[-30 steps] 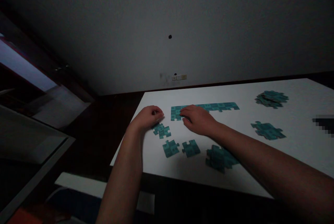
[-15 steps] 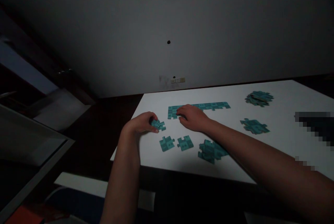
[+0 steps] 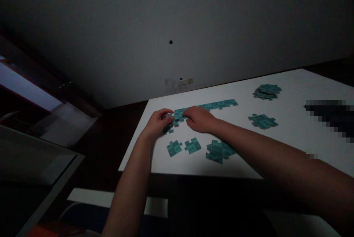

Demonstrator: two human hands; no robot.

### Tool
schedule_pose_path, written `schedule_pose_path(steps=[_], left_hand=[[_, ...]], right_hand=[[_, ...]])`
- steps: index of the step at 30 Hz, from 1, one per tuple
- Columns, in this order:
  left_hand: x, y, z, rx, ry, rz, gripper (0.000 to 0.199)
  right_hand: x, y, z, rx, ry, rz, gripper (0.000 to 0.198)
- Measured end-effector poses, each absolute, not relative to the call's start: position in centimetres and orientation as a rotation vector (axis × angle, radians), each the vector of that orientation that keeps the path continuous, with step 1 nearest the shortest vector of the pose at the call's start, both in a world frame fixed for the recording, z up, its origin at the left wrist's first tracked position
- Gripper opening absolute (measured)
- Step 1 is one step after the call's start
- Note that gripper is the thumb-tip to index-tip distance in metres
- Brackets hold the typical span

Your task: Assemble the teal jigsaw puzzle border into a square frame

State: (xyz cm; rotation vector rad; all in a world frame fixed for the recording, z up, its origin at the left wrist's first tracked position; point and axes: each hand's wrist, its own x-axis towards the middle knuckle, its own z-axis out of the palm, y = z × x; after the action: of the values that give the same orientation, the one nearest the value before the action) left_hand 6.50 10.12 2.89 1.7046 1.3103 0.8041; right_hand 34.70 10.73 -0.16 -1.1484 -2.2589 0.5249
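My left hand (image 3: 158, 123) is closed on teal puzzle pieces (image 3: 169, 131), pinched between thumb and fingers at the left end of a joined strip of puzzle (image 3: 218, 105). Part of what it holds is hidden behind the fingers. My right hand (image 3: 201, 119) rests against the strip's near edge, with its thumb and index finger apart and the fingertips on the pieces. Two single puzzle pieces, one on the left (image 3: 174, 148) and one on the right (image 3: 193, 145), lie apart from each other nearer to me.
A loose pile of puzzle pieces (image 3: 217, 150) lies by my right forearm. Farther right are a small pile (image 3: 262, 121) and a taller stack (image 3: 267, 92). All lie on the white table (image 3: 190, 165). A wall socket (image 3: 185, 82) is behind it.
My left hand has moved right and away from me, bringing its pieces to the strip's left end. My right hand stays at the strip. The view has shifted slightly.
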Motion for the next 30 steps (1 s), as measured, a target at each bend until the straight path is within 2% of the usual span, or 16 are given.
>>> schedule_pose_path(steps=[7, 10, 19, 27, 30], left_hand=[[8.1, 10.4, 1.3, 1.880, 1.296, 0.735, 0.025], [7.8, 10.4, 1.8, 1.971, 1.340, 0.746, 0.011], [6.0, 10.1, 2.6, 2.049, 1.452, 0.630, 0.025], [5.8, 10.0, 2.5, 2.037, 1.389, 0.534, 0.017], [5.7, 10.1, 2.4, 2.039, 1.374, 0.535, 0.017]], right_hand=[[35.0, 10.9, -0.5, -1.067, -2.266, 0.557, 0.018], [35.1, 10.7, -0.4, -1.047, -2.276, 0.537, 0.023], [35.2, 9.8, 0.8, -0.966, -2.435, 0.499, 0.034], [35.3, 10.1, 0.4, -0.821, -2.553, 0.463, 0.025], [35.2, 9.9, 0.2, -1.012, -2.398, 0.440, 0.017]])
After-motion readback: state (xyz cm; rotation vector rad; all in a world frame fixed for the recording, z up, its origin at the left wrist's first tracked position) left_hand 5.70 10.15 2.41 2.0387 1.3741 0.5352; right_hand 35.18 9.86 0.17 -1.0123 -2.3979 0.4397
